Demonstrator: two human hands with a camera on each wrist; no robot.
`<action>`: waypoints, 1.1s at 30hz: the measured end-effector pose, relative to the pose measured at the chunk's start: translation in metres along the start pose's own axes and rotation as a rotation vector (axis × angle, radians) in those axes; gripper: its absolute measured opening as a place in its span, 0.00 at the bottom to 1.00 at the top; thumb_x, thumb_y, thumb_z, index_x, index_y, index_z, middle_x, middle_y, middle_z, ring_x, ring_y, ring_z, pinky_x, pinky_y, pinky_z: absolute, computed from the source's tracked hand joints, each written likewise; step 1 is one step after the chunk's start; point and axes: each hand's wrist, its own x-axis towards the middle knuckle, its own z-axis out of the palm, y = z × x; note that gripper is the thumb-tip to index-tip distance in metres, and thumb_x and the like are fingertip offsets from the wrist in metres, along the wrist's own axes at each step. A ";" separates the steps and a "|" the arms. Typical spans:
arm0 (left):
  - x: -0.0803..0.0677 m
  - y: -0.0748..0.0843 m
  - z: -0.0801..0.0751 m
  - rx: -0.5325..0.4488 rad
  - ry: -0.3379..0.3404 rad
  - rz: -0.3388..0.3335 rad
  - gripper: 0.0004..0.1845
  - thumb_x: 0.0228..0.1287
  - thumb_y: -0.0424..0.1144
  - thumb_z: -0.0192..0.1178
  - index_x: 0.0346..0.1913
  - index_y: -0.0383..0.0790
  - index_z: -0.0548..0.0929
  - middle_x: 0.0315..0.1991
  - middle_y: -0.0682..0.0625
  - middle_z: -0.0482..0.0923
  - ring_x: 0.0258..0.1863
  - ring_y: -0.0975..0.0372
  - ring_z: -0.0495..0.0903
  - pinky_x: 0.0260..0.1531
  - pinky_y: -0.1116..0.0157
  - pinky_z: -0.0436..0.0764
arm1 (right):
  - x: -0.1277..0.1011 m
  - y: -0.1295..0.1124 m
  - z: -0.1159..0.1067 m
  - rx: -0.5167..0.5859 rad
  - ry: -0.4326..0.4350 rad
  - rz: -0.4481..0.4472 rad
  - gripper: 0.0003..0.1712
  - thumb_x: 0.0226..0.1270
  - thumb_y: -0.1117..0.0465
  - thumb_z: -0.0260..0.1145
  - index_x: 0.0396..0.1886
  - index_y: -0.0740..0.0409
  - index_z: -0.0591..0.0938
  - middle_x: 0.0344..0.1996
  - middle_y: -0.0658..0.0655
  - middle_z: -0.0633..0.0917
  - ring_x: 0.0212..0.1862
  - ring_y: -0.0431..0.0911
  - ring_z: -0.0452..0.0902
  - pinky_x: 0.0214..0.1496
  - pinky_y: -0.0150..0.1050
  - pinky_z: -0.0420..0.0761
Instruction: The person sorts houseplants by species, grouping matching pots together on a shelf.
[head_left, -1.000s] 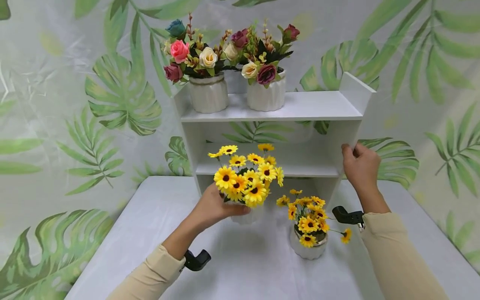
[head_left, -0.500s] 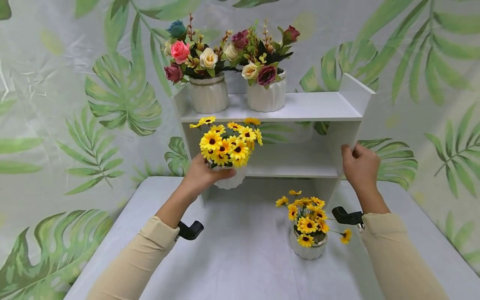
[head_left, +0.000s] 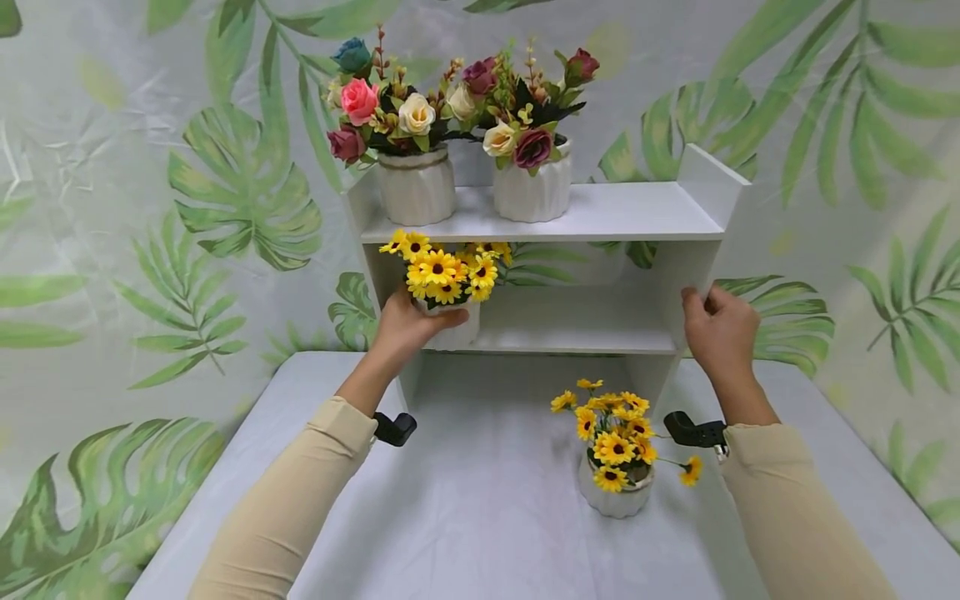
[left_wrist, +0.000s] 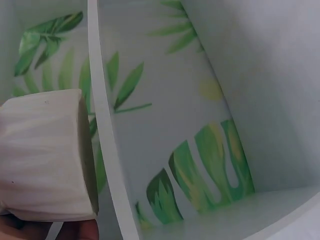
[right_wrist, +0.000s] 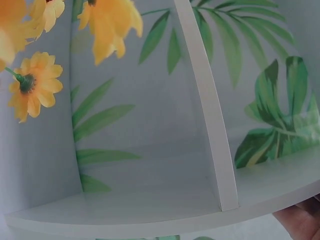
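Gripping a white ribbed pot of yellow daisies (head_left: 444,279) from below and behind, the left hand (head_left: 401,327) holds it at the left end of the middle shelf (head_left: 577,337) of a white shelf unit (head_left: 701,196); the fingers curl round the pot's base. From the head view I cannot tell whether the pot bottom rests on the board or hangs just above it. The left wrist view shows the pot (left_wrist: 45,155) close against the unit's left side panel (left_wrist: 107,150). The right hand (head_left: 720,329) clasps the front edge of the right side panel, thumb and fingers wrapped on it.

The flower heads sit right under the top shelf (head_left: 600,218), so lifting could snag the petals and tilt the pot. Letting go with the base part-way over the shelf's front edge could tip it onto the desk (head_left: 487,517), near the second daisy pot (head_left: 617,467). A knock to the light-looking unit might also rock the two rose pots (head_left: 416,187) above.
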 end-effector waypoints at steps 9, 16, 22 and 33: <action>0.017 -0.004 0.004 -0.032 0.063 -0.053 0.47 0.49 0.51 0.76 0.71 0.43 0.65 0.73 0.46 0.66 0.73 0.53 0.65 0.73 0.52 0.66 | -0.001 -0.001 0.000 -0.012 0.015 -0.017 0.23 0.73 0.54 0.56 0.27 0.69 0.83 0.30 0.70 0.87 0.23 0.32 0.65 0.23 0.24 0.63; 0.024 -0.007 0.008 -0.029 0.111 -0.079 0.48 0.49 0.49 0.77 0.71 0.41 0.65 0.72 0.44 0.68 0.72 0.53 0.66 0.73 0.54 0.65 | -0.001 -0.002 0.000 -0.015 -0.005 0.004 0.24 0.73 0.53 0.55 0.31 0.70 0.84 0.32 0.70 0.88 0.25 0.37 0.67 0.24 0.24 0.64; 0.025 -0.009 0.010 -0.059 0.141 -0.076 0.49 0.50 0.51 0.75 0.73 0.39 0.63 0.72 0.42 0.66 0.72 0.52 0.65 0.74 0.55 0.64 | -0.002 -0.001 0.000 -0.012 0.012 0.001 0.23 0.73 0.54 0.56 0.29 0.70 0.84 0.31 0.70 0.88 0.23 0.30 0.64 0.23 0.24 0.63; 0.023 -0.017 0.016 -0.082 0.155 -0.082 0.54 0.54 0.55 0.72 0.78 0.43 0.52 0.76 0.42 0.58 0.76 0.50 0.58 0.76 0.52 0.60 | -0.002 0.000 0.000 0.007 0.023 -0.018 0.23 0.72 0.54 0.57 0.27 0.69 0.84 0.30 0.70 0.87 0.22 0.26 0.62 0.22 0.22 0.62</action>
